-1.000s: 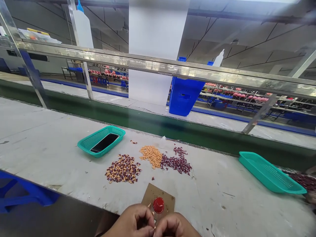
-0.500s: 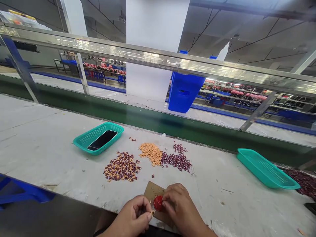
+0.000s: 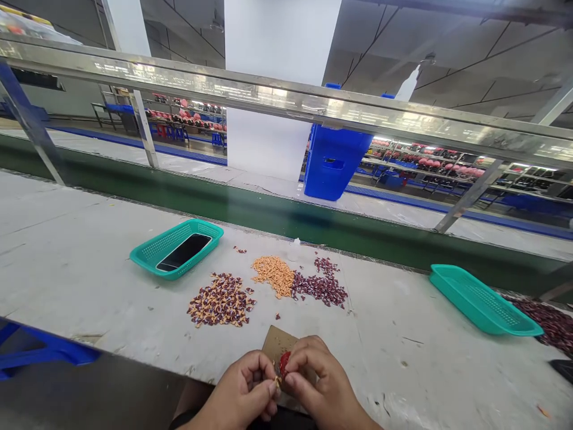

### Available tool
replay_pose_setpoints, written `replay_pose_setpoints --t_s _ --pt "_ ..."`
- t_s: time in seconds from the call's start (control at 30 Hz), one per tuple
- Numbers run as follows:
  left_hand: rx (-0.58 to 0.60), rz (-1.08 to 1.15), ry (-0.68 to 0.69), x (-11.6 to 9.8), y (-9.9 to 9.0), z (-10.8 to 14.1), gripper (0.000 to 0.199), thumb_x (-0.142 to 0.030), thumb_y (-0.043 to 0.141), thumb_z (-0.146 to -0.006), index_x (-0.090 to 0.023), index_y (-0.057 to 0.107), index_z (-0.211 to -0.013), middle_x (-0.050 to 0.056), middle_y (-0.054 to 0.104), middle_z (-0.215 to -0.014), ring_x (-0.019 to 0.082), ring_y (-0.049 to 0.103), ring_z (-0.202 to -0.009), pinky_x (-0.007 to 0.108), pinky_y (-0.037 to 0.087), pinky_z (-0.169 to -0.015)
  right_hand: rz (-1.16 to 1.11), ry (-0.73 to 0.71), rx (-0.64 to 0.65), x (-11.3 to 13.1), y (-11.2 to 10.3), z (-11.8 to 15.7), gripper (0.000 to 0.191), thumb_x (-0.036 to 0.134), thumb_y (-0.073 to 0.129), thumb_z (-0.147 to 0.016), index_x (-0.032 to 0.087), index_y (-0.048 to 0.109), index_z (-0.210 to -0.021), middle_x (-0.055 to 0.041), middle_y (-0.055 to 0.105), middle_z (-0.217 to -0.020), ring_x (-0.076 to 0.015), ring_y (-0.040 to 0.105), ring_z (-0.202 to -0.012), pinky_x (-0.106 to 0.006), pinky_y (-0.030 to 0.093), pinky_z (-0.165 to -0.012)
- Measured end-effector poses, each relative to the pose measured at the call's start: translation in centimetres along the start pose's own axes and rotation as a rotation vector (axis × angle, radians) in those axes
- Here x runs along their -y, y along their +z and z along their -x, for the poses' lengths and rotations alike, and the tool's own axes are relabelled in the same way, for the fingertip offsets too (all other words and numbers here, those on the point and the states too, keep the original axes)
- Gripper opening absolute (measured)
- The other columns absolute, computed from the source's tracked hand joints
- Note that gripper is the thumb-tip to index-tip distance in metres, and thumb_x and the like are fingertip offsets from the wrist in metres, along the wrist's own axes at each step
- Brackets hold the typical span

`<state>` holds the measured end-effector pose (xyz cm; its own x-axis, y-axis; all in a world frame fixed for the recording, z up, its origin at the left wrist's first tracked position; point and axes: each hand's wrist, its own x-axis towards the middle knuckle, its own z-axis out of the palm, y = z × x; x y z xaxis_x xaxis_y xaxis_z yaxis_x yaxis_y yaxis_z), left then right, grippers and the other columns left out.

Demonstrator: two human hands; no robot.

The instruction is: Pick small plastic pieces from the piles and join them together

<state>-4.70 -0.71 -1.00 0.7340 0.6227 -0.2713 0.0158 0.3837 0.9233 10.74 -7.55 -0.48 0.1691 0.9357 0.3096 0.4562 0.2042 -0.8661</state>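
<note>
Between the thumb and forefinger of my left hand (image 3: 244, 388) is a small orange piece (image 3: 277, 381). My right hand (image 3: 320, 382) is closed in a pinch close beside it; whatever its fingertips hold is too small to make out. A shiny red round thing (image 3: 283, 361) lies under the right fingers, partly covered by them, on a brown cardboard piece (image 3: 275, 342). Beyond the hands lie a heap of small orange pieces (image 3: 273, 275), a heap of dark red pieces (image 3: 320, 289), and, to the left, a heap of two-coloured orange and dark red pieces (image 3: 220, 300).
A green basket (image 3: 145, 254) with a phone (image 3: 185, 252) in it stands at the left. Another green basket (image 3: 483, 304) is at the right, beside more dark red pieces (image 3: 546, 322). A metal rail (image 3: 268, 95) crosses above the table's far side, before a blue bin (image 3: 335, 164).
My right hand has moved left from the red round thing toward my left fingertips, covering more of that thing. My left hand still pinches the orange piece.
</note>
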Motion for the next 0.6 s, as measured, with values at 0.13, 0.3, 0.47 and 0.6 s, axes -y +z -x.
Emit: replay_pose_setpoints --t_s 0.13,0.3,0.47,0.6 --pt "0.007 0.025 0.023 -0.25 0.18 0.29 0.041 -0.05 0.073 -0.06 -0.017 0.049 -0.067 -0.005 0.052 -0.057 0.009 0.049 -0.051 0.023 0.038 -0.051 -0.056 -0.007 -0.012 0.38 0.39 0.0 0.01 0.013 0.062 -0.071 0.022 0.064 -0.067 -0.0025 0.062 -0.071 -0.0193 0.057 -0.075 -0.032 0.044 -0.069" --pt "0.026 0.018 0.007 0.03 0.05 0.19 0.045 -0.054 0.074 -0.058 -0.017 0.049 -0.066 -0.006 0.051 -0.057 0.009 0.049 -0.051 0.022 0.038 -0.051 -0.043 -0.023 -0.011 0.34 0.5 -0.2 0.01 0.014 0.062 -0.072 0.022 0.064 -0.066 -0.0019 0.062 -0.07 -0.019 0.056 -0.074 -0.031 0.043 -0.069" --pt "0.008 0.024 0.046 0.16 -0.07 0.07 0.044 -0.054 0.074 -0.06 -0.017 0.051 -0.067 -0.005 0.054 -0.059 0.009 0.049 -0.051 0.022 0.039 -0.052 -0.048 -0.011 -0.02 0.32 0.62 -0.04 0.009 0.014 0.062 -0.072 0.021 0.063 -0.066 -0.0014 0.061 -0.068 -0.0186 0.056 -0.073 -0.032 0.041 -0.07" --pt "-0.011 0.032 0.067 0.2 0.04 0.16 0.044 -0.056 0.073 -0.061 -0.017 0.052 -0.068 -0.004 0.056 -0.057 0.01 0.05 -0.053 0.023 0.04 -0.054 -0.066 0.0 -0.032 0.38 0.8 0.08 0.009 0.015 0.062 -0.072 0.021 0.063 -0.066 -0.0013 0.061 -0.068 -0.0186 0.056 -0.072 -0.032 0.04 -0.071"
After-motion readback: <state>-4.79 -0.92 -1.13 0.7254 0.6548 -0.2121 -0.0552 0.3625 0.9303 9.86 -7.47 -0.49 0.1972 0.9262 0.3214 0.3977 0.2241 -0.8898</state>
